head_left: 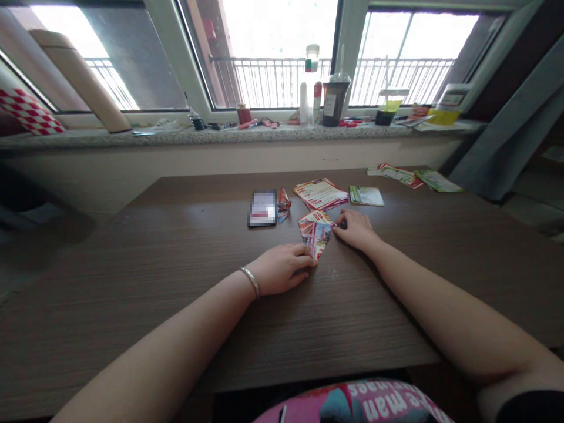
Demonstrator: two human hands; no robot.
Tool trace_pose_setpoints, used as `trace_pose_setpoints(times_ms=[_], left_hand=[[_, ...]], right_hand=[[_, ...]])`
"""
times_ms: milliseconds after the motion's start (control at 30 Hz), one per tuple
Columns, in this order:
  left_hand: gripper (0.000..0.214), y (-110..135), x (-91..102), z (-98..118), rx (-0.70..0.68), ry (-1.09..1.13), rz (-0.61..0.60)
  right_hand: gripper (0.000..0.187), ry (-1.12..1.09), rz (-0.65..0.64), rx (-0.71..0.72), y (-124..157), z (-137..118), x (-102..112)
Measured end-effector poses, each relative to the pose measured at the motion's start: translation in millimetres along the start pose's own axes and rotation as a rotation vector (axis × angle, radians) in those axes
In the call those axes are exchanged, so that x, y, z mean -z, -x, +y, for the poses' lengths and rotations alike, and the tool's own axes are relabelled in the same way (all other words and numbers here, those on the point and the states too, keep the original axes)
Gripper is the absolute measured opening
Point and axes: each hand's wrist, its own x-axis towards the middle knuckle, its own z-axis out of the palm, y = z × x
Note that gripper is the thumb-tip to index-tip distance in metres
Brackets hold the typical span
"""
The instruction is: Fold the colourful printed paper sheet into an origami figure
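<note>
A colourful printed paper sheet (315, 234), folded into a pointed shape, lies on the table between my two hands. Its tip points toward me. My left hand (282, 267), with a bangle at the wrist, holds the paper at its lower corner, fingers bent over it. At the paper's right edge, my right hand (355, 228) pinches the upper corner between thumb and forefinger. Just beyond is a stack of printed sheets (321, 194). A small folded paper piece (284, 201) sits to the left, beside a phone (262, 208) whose screen is blurred out.
A small stack of green-and-white cards (366, 196) lies right of the sheets. More leaflets (400, 175) are spread at the table's far right. On the windowsill (167, 138) stand a dark drink cup (335, 103), a clear bottle (311, 88) and a tall beige cylinder (83, 82).
</note>
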Motion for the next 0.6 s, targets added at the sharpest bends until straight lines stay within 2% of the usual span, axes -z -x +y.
trace_pose_setpoints(times_ms=[300, 600], left_hand=[[0.027, 1.7, -1.3, -3.1, -0.009, 0.044, -0.006], [0.027, 1.8, -1.8, -8.5, -0.05, 0.045, 0.011]], right_hand=[[0.026, -0.019, 0.047, -0.042, -7.0, 11.3, -3.8], [0.031, 0.013, 0.022, -0.076, -5.3, 7.7, -1.1]])
